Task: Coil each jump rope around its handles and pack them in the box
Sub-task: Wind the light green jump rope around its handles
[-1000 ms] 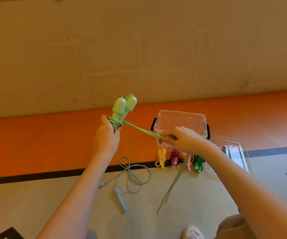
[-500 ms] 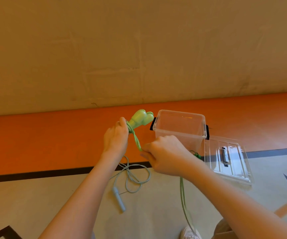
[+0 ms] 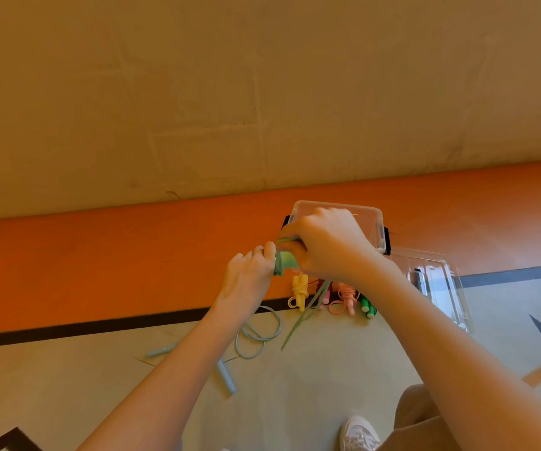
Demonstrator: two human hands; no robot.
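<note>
My left hand [image 3: 249, 271] grips the light green jump rope's handles [image 3: 285, 263] while my right hand [image 3: 324, 245] pinches its cord mid-wrap; four coiled ropes [image 3: 331, 296] wait beside the seemingly empty box [image 3: 378, 222], a blue rope [image 3: 256, 336] uncoiled.

Bare beige wall [image 3: 262, 92] at the far side. Orange floor band [image 3: 100, 265], black line [image 3: 100, 327], then pale floor [image 3: 295, 402] nearer.

Coiled ropes [image 3: 332, 296] crowd the box [image 3: 378, 219] front; its lid [image 3: 438, 288] blocks the right.
</note>
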